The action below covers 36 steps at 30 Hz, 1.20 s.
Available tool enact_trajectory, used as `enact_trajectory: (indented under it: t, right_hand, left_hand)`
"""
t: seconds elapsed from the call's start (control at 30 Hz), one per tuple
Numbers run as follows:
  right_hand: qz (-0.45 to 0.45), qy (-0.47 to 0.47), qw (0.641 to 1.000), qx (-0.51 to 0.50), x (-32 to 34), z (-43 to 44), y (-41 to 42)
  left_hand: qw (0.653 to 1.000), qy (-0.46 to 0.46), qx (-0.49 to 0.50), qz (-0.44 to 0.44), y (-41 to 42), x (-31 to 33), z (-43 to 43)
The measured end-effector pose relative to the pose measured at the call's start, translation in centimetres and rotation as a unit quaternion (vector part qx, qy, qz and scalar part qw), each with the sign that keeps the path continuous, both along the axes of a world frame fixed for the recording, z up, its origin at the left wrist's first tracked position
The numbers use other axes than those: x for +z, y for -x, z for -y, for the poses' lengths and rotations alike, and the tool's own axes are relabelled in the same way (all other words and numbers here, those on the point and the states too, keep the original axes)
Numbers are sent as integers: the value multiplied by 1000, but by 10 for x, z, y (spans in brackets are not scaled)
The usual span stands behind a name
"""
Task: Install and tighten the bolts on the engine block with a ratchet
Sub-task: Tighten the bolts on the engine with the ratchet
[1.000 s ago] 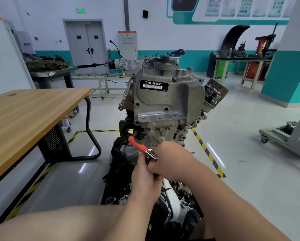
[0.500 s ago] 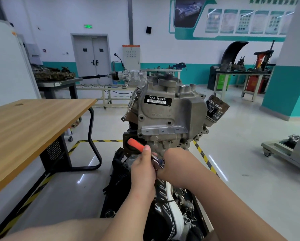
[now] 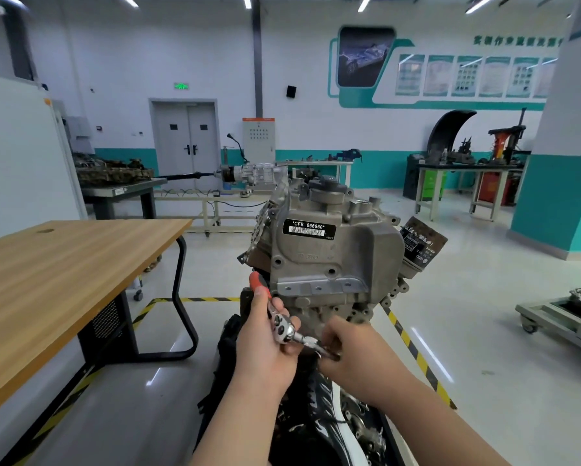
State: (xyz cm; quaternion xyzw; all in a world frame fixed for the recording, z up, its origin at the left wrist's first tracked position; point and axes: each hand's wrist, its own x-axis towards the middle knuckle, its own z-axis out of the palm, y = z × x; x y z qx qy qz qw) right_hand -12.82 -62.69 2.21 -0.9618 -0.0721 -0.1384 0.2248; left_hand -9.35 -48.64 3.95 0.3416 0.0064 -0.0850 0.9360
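Orange-handled ratchet (image 3: 284, 326), held in front of the lower face of the engine block (image 3: 333, 264). Its long axis slanted from the handle tip, which pointed up and to the left beside the block's left edge, down to the chrome head at lower right. From the head a short socket (image 3: 311, 341) ran out to the right and slightly downward.

My left hand (image 3: 265, 344) gripped the ratchet with its fingers curled round the shank just above the head, and the forearm rose from the bottom of the view. My right hand (image 3: 353, 351) came in from the lower right, with its fingertips pinching the far end of the socket. I could not tell whether a bolt sat in that end.

Both hands covered the part of the block directly behind the socket. A black label (image 3: 308, 228) marked "CFB 666660" sat on the block's upper face, and an oil filter (image 3: 422, 245) projected, tilted, from its right side. A wooden table (image 3: 64, 270) stood to the left, well apart from the block. Yellow-and-black floor tape (image 3: 413, 348) ran past on the right, and a grey double door (image 3: 188, 142) stood in the far wall.
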Motion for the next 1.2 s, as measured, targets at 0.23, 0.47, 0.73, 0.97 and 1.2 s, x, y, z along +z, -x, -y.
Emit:
enact_trajectory:
  t: [0.23,0.47,0.73,0.97,1.2]
  right_hand:
    - [57,46,997,-15,60,35,-15]
    - [88,227,970,-25,172,50,-37]
    - [103,123,986,35,242,0,-107]
    - [6,227,974,20,242,1,-157]
    - [0,285,958,17,239,-14,-168]
  left_hand:
    - [999,-5,-34,10,-16,31,2]
    - [995,58,-9,76,-66,86,-15]
    - [982,-128,-34,131,-104,87,11]
    - [965,-190,45,175,-120,73,21]
    - [962,-198,32,184,-121,71,18]
